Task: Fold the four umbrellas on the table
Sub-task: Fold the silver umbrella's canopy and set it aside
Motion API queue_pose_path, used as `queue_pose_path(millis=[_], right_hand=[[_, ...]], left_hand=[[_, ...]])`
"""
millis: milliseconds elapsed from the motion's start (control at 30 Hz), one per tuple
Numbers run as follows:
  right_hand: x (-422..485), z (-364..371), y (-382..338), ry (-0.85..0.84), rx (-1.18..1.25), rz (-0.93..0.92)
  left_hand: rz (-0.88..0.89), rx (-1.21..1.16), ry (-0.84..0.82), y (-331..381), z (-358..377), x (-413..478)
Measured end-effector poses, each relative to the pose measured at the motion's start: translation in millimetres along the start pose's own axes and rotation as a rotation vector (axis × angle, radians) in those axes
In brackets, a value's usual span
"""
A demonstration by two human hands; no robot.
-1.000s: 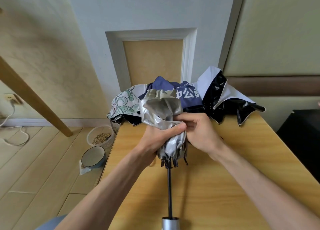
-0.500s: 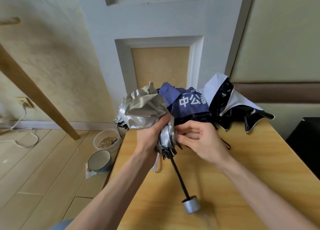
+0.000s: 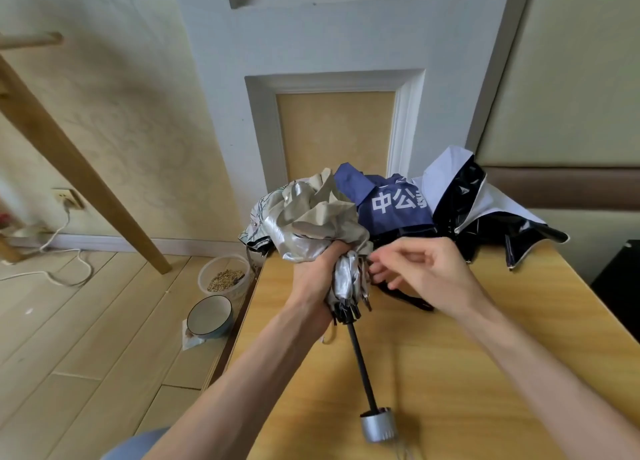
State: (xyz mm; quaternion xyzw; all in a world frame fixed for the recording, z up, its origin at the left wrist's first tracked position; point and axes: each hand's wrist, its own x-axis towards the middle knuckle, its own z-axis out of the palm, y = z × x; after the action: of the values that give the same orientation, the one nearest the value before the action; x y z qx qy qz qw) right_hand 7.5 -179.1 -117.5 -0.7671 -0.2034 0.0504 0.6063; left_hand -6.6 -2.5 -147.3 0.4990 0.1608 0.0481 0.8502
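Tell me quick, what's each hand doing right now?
Left hand: closed around the silver umbrella, gripping its bunched canopy.
Right hand: fingertips at the umbrella's folds; cannot tell whether they pinch anything.

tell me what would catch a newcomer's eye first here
Centre frame, the left hand grips a crumpled silver umbrella above the wooden table. Its black shaft slants down to a silver handle, and the right hand is at its folds. Behind, at the table's far edge, lie a blue umbrella with white characters and a black and white umbrella.
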Motion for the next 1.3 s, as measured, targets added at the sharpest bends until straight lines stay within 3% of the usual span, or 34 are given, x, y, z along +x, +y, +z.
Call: queue_pose_path(millis=[67, 233, 400, 500, 633, 767, 900, 1067, 1300], right_hand=[[-0.1, 1.6, -0.5, 0.083, -0.025, 0.014], [1.9, 10.1, -2.1, 0.107, -0.046, 0.013], [16.3, 9.6, -14.4, 0.221, 0.177, 0.06], [21.1, 8.5, -8.2, 0.29, 0.307, 0.067], [25.8, 9.1, 0.8, 0.375, 0.366, 0.101], [29.5, 9.2, 1.9, 0.44, 0.392, 0.128], [27.1, 12.7, -8.2, 0.49, 0.424, 0.039], [27.5, 5.6, -18.2, 0.218, 0.394, 0.014], [18.3, -12.8, -8.3, -0.131, 0.162, 0.073]], left_hand=[[0.042, 0.059, -0.016, -1.7, 2.2, 1.8], [0.059, 0.272, -0.126, -0.9, 7.2, -7.7], [0.175, 0.548, -0.331, -8.3, 18.9, -21.2], [0.181, 0.598, -0.42, -10.3, 23.5, -28.4], [0.213, 0.717, -0.337, -15.3, 29.6, -33.4], [-0.021, 0.574, -0.267, -17.6, 27.5, -34.7], [-0.281, 0.418, -0.431, -14.1, 30.0, -47.6], [-0.264, 0.452, -0.459, -8.4, 27.4, -43.9], [-0.141, 0.319, -0.254, 0.6, 19.9, -22.1]])
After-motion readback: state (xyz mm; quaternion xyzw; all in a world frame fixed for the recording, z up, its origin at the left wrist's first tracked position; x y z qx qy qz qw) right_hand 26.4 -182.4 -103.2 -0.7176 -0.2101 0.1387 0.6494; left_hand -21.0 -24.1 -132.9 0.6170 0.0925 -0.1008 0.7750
